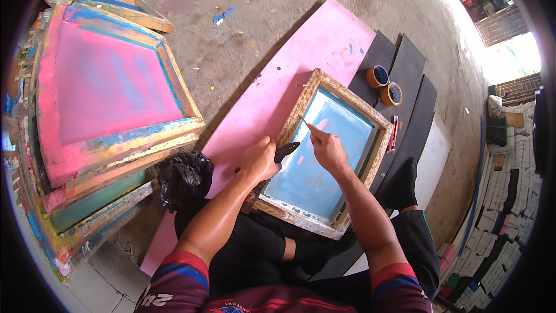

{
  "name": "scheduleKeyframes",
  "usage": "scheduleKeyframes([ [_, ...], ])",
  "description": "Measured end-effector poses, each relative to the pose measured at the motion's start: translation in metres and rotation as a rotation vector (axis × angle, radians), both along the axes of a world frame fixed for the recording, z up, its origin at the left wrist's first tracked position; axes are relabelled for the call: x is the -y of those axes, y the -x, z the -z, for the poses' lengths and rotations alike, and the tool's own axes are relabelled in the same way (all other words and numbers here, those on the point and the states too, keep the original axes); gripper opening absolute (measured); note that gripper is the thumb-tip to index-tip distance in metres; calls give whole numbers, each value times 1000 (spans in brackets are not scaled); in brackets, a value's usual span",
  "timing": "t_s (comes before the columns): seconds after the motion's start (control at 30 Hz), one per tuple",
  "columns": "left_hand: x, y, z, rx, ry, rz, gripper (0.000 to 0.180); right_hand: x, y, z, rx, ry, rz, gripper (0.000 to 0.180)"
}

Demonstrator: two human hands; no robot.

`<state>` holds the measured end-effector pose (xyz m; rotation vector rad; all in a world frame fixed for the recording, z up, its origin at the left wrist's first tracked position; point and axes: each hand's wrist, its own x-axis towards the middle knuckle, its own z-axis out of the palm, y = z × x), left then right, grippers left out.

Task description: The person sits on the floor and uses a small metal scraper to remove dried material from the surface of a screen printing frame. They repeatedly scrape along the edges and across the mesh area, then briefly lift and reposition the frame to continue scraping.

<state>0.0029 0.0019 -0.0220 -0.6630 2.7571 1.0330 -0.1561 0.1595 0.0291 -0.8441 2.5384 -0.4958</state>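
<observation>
A screen-printing frame (359,103) of worn wood with pale blue mesh (298,175) lies tilted across my lap and the boards before me. My left hand (259,161) is closed at the frame's left side around a black-handled tool (287,151), whose far part is hidden. My right hand (329,149) is over the mesh, its fingers closed on a thin stick-like tool (304,120). The stick's tip points to the frame's upper left inner edge. Small pinkish patches show on the mesh.
Two tape rolls (392,94) and a red cutter-like tool (393,133) lie on dark boards (410,64) at right. A pink board (333,29) runs beneath. Stacked paint-stained frames (87,139) stand at left, near a black plastic bag (186,177). White stacks (498,220) line the far right.
</observation>
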Motion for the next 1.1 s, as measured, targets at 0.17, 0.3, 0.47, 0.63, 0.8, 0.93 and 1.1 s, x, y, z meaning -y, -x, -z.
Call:
scheduleKeyframes([
  [0.17, 1, 2, 1, -38, 10, 10, 38, -15, 12, 28, 139, 173, 43, 41],
  [0.3, 3, 1, 2, -40, 7, 9, 40, -19, 26, 41, 360, 240, 116, 41],
  [0.47, 3, 3, 0, 23, -9, 7, 46, -34, 24, 77, -57, 341, -107, 39],
  [0.63, 4, 2, -1, 32, -21, 10, 46, -29, 33, 64, 465, 351, 118, 43],
  [0.8, 4, 2, 1, 24, -30, -8, 44, -23, 41, 55, 549, 313, 92, 43],
  [0.93, 4, 2, 1, 11, -26, 2, 39, -12, 47, 10, 1307, 347, 624, 42],
  [1.1, 4, 5, -6, 25, -29, 6, 37, -23, 14, 35, 337, 209, 174, 37],
])
